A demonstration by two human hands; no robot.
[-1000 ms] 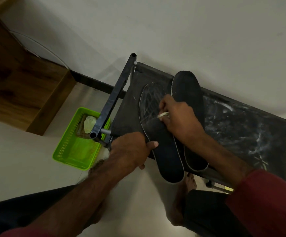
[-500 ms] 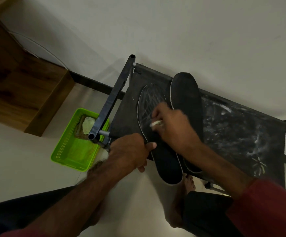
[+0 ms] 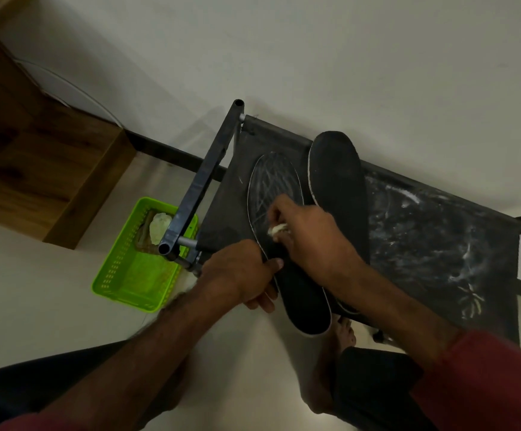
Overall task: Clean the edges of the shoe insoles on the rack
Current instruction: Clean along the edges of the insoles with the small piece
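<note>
Head view is showing the rack (image 3: 424, 244) standing with its far edge against the wall (image 3: 346, 57) and a green basket (image 3: 134, 275) lying on the floor just left of its end bar. White smears are covering the shelf's right part, well apart from both hands.

Two dark insoles are lying side by side on the shelf's left part, long axes running near to far. Heels are overhanging the near edge. The right insole (image 3: 335, 169) is projecting its toe past the far edge.

The left hand (image 3: 237, 275) is gripping the left insole (image 3: 271, 178) at its left rim, thumb on top and fingers curled beneath. The right hand (image 3: 312, 234) is pinching a small white wad (image 3: 278, 229) and pressing it onto that insole near the same rim.
</note>
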